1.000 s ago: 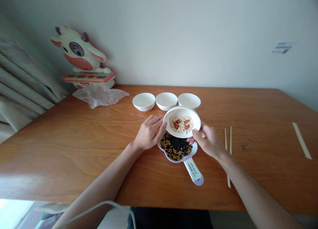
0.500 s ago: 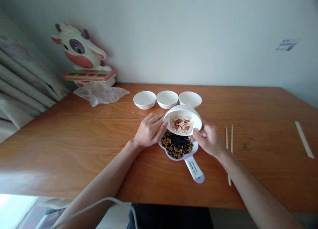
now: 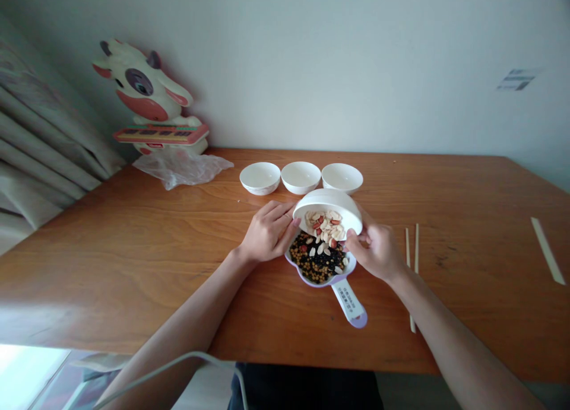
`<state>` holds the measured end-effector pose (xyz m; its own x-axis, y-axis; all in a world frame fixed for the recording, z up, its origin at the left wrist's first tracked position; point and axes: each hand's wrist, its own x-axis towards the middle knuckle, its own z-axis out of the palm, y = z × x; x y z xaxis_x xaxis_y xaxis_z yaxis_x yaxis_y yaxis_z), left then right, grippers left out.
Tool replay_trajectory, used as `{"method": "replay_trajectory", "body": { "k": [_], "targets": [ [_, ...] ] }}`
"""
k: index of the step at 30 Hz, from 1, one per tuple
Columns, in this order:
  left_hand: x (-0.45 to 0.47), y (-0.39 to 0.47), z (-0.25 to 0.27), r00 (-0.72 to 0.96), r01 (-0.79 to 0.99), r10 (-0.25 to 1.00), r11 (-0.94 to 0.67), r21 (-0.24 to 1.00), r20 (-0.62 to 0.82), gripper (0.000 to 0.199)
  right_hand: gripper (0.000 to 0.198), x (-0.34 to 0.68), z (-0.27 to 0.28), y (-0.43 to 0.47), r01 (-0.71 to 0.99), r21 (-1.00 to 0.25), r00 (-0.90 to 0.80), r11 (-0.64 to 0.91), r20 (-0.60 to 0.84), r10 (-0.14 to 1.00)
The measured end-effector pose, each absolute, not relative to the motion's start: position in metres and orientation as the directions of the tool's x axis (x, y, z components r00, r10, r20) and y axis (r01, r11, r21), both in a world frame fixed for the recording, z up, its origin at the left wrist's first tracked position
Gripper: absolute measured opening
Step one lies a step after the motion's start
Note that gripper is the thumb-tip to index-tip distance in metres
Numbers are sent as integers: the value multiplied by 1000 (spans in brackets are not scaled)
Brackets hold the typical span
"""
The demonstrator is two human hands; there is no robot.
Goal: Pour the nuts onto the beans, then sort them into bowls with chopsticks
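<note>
Both hands grip a white bowl (image 3: 333, 200), tilted steeply with its mouth toward me. My left hand (image 3: 271, 231) is closed on its left rim and my right hand (image 3: 375, 248) on its right rim. Peanuts (image 3: 324, 223), mostly pale with some red-skinned ones, slide over the bowl's lower lip. Below it, a purple-edged white dish with a handle (image 3: 348, 303) lies on the table. Black beans and yellow kernels (image 3: 318, 264) fill this dish, with several peanuts scattered on top. The raised bowl hides the dish's far side.
Three white bowls (image 3: 301, 177) stand in a row behind my hands. A pair of chopsticks (image 3: 417, 250) lies beside my right forearm, and a pale strip (image 3: 547, 251) lies at far right. At back left are a cow toy keyboard (image 3: 155, 101) and a clear plastic bag (image 3: 182, 168).
The bowl has tipped further forward. Peanuts have slid to its lip, and several have dropped onto the beans in the handled dish. Both hands stay in nearly the same place.
</note>
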<state>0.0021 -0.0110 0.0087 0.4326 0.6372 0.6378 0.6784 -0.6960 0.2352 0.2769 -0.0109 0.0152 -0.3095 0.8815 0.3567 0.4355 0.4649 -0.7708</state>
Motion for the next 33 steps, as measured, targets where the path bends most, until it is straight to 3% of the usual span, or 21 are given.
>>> {"method": "replay_trajectory", "body": {
  "k": [17,29,31,33],
  "targets": [
    [0,-9,7,437,672,608,-710,209,663,20,63,276,20,-14,536,-635,-329,556,450,830],
    [-2,-8,4,460,667,550,-733,138,697,39,68,277,16,-11,619,-458,-283,638,627,726],
    [-1,-9,5,458,668,554,-730,142,695,41,64,277,17,-12,613,-480,-287,628,605,743],
    [1,-9,5,447,669,565,-726,160,693,41,56,277,18,-13,567,-587,-271,578,530,804]
  ]
}}
